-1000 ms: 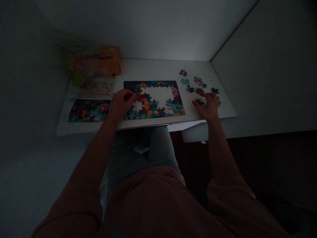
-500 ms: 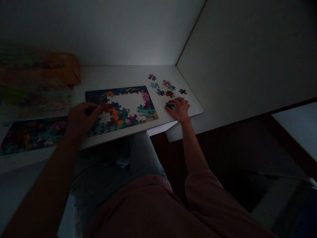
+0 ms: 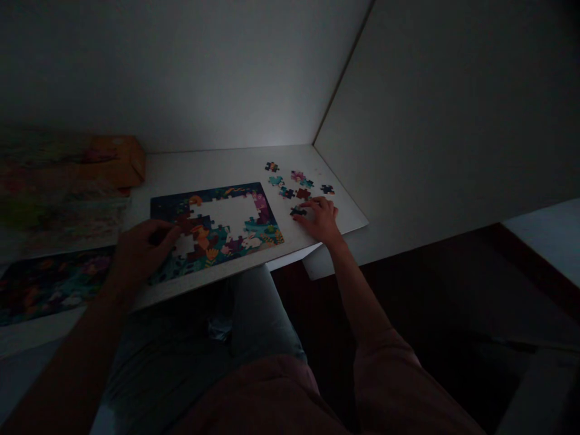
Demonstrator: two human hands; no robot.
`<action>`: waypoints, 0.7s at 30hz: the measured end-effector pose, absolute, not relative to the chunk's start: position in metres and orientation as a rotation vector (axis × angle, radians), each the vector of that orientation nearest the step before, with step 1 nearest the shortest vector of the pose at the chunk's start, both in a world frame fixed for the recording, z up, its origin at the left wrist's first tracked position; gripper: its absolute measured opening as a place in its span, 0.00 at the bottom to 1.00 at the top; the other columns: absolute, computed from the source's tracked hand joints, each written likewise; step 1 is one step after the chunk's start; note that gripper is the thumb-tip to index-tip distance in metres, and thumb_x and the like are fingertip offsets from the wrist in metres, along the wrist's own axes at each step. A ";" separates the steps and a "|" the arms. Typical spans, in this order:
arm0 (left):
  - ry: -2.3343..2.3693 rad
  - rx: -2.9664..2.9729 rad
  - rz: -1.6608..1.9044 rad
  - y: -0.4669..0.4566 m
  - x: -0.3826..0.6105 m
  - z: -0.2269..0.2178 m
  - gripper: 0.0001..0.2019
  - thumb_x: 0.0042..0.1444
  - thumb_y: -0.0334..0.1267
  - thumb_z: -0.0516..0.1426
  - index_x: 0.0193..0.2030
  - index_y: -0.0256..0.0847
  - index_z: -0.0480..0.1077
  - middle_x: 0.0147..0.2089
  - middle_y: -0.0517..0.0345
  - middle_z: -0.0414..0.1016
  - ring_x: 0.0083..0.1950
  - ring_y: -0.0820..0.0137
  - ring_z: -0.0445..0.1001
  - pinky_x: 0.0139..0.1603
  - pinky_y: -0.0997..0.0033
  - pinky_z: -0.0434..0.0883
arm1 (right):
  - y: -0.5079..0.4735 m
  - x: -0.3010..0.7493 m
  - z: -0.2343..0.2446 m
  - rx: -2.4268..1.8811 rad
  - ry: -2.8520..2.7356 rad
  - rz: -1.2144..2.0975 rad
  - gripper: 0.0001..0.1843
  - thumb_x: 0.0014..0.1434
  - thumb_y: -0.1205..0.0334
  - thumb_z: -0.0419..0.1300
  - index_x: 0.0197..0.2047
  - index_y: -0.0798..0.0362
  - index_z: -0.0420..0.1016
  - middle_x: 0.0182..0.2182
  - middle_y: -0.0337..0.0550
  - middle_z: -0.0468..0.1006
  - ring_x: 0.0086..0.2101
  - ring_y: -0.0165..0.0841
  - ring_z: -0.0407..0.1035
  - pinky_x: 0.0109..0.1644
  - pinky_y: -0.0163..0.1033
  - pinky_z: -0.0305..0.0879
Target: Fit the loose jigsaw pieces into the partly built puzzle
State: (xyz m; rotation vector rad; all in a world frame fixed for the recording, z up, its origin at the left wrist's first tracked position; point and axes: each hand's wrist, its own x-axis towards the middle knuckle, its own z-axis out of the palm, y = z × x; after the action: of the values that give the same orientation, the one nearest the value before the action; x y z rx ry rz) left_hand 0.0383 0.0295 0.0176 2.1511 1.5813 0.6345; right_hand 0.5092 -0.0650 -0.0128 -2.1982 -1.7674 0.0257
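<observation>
A half-built jigsaw puzzle [image 3: 217, 225] lies on a white table [image 3: 217, 164], its frame filled and a white gap in the middle. My left hand [image 3: 138, 251] rests with fingers curled on the puzzle's left edge; whether it holds a piece is hidden in the dim light. My right hand [image 3: 321, 219] lies flat on the table right of the puzzle, fingertips on a dark loose piece [image 3: 298, 211]. Several more loose pieces [image 3: 296, 181] are scattered just beyond it.
A printed reference picture [image 3: 45, 289] lies at the left of the table. An orange box [image 3: 115, 160] and clear packaging sit at the back left. A wall panel [image 3: 430, 121] closes the right side. My lap is under the table edge.
The view has swung right and down a little. My right hand drew in from the far loose pieces onto the dark piece near the puzzle. My left hand has stayed at the puzzle's left edge.
</observation>
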 end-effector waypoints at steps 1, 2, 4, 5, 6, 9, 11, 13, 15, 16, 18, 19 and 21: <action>1.571 2.152 0.629 0.030 0.038 0.018 0.12 0.74 0.56 0.60 0.47 0.54 0.76 0.45 0.53 0.85 0.48 0.45 0.86 0.52 0.49 0.78 | -0.052 0.509 -0.011 -2.175 -1.777 0.031 0.23 0.83 0.38 0.64 0.74 0.25 0.88 0.74 0.52 0.81 0.73 0.65 0.71 0.73 0.71 0.71; 1.556 2.154 0.626 0.030 0.038 0.018 0.11 0.74 0.56 0.60 0.47 0.55 0.76 0.45 0.53 0.86 0.48 0.45 0.86 0.52 0.49 0.78 | -0.038 0.509 -0.009 -2.150 -1.781 0.041 0.25 0.84 0.39 0.63 0.76 0.29 0.87 0.74 0.53 0.80 0.72 0.64 0.72 0.75 0.69 0.70; 1.526 2.161 0.640 0.030 0.037 0.016 0.11 0.74 0.56 0.60 0.47 0.55 0.77 0.45 0.53 0.87 0.48 0.45 0.87 0.51 0.49 0.78 | -0.003 0.509 -0.005 -2.126 -1.793 0.090 0.30 0.85 0.41 0.62 0.80 0.42 0.84 0.76 0.58 0.79 0.72 0.60 0.72 0.77 0.63 0.69; 1.516 2.169 0.651 0.031 0.036 0.015 0.12 0.74 0.57 0.60 0.47 0.55 0.77 0.45 0.53 0.87 0.47 0.45 0.86 0.50 0.48 0.77 | 0.014 0.510 -0.003 -2.141 -1.790 0.117 0.33 0.85 0.42 0.62 0.83 0.48 0.81 0.78 0.61 0.76 0.73 0.59 0.70 0.78 0.62 0.67; 1.513 2.174 0.665 0.031 0.035 0.013 0.12 0.74 0.57 0.61 0.46 0.54 0.77 0.44 0.52 0.86 0.46 0.45 0.86 0.50 0.48 0.77 | 0.032 0.510 -0.002 -2.165 -1.798 0.148 0.36 0.85 0.45 0.63 0.86 0.53 0.76 0.80 0.64 0.73 0.75 0.59 0.68 0.78 0.61 0.67; 1.513 2.182 0.703 0.032 0.033 0.008 0.13 0.74 0.57 0.61 0.45 0.54 0.78 0.42 0.51 0.86 0.44 0.46 0.85 0.48 0.47 0.77 | 0.073 0.510 0.002 -2.194 -1.871 0.239 0.35 0.83 0.49 0.66 0.86 0.50 0.76 0.80 0.64 0.73 0.76 0.62 0.68 0.79 0.67 0.66; 1.496 2.187 0.718 0.032 0.033 0.006 0.13 0.74 0.56 0.61 0.45 0.53 0.79 0.43 0.50 0.86 0.44 0.47 0.85 0.48 0.47 0.77 | 0.088 0.511 0.004 -2.196 -1.906 0.262 0.30 0.80 0.50 0.69 0.79 0.48 0.83 0.79 0.64 0.74 0.76 0.65 0.69 0.80 0.71 0.65; 1.473 2.195 0.733 0.032 0.033 0.004 0.12 0.74 0.55 0.62 0.44 0.52 0.80 0.44 0.49 0.87 0.44 0.47 0.85 0.48 0.46 0.77 | 0.096 0.513 0.006 -2.198 -1.894 0.270 0.26 0.75 0.51 0.73 0.71 0.50 0.86 0.77 0.66 0.75 0.75 0.67 0.69 0.80 0.72 0.65; 1.456 2.202 0.752 0.032 0.034 0.003 0.12 0.73 0.55 0.62 0.43 0.53 0.81 0.44 0.48 0.88 0.44 0.47 0.85 0.48 0.44 0.78 | 0.100 0.515 0.010 -2.185 -1.835 0.305 0.24 0.69 0.54 0.77 0.64 0.51 0.86 0.71 0.65 0.81 0.70 0.65 0.74 0.78 0.72 0.66; 1.446 2.204 0.761 0.033 0.034 0.002 0.12 0.74 0.55 0.62 0.42 0.54 0.81 0.44 0.48 0.88 0.44 0.47 0.86 0.48 0.43 0.78 | 0.100 0.515 0.011 -2.163 -1.794 0.342 0.22 0.67 0.55 0.78 0.61 0.50 0.84 0.66 0.63 0.84 0.66 0.63 0.77 0.76 0.70 0.68; 1.426 2.205 0.773 0.033 0.034 0.001 0.14 0.74 0.56 0.62 0.42 0.55 0.82 0.45 0.47 0.88 0.44 0.46 0.86 0.49 0.41 0.80 | 0.098 0.513 0.014 -2.055 -1.702 0.432 0.16 0.66 0.57 0.76 0.53 0.47 0.80 0.55 0.55 0.88 0.57 0.56 0.80 0.70 0.63 0.73; 1.417 2.203 0.777 0.033 0.034 0.001 0.14 0.75 0.57 0.62 0.41 0.56 0.82 0.45 0.47 0.88 0.44 0.46 0.86 0.49 0.40 0.80 | 0.095 0.510 0.015 -1.974 -1.653 0.480 0.14 0.66 0.57 0.75 0.49 0.45 0.76 0.50 0.52 0.88 0.54 0.52 0.80 0.66 0.59 0.75; 1.403 2.204 0.785 0.033 0.033 -0.001 0.15 0.76 0.58 0.61 0.42 0.56 0.82 0.45 0.47 0.88 0.46 0.46 0.87 0.51 0.39 0.81 | 0.085 0.500 0.014 -1.778 -1.566 0.588 0.15 0.68 0.52 0.74 0.45 0.42 0.71 0.44 0.47 0.85 0.49 0.47 0.80 0.58 0.53 0.77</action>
State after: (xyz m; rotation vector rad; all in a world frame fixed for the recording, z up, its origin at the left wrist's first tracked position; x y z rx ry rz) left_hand 0.0332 0.0329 -0.0007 2.2038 1.4032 0.7853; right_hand 0.5000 0.0851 0.0142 -1.7782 -1.5656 0.5880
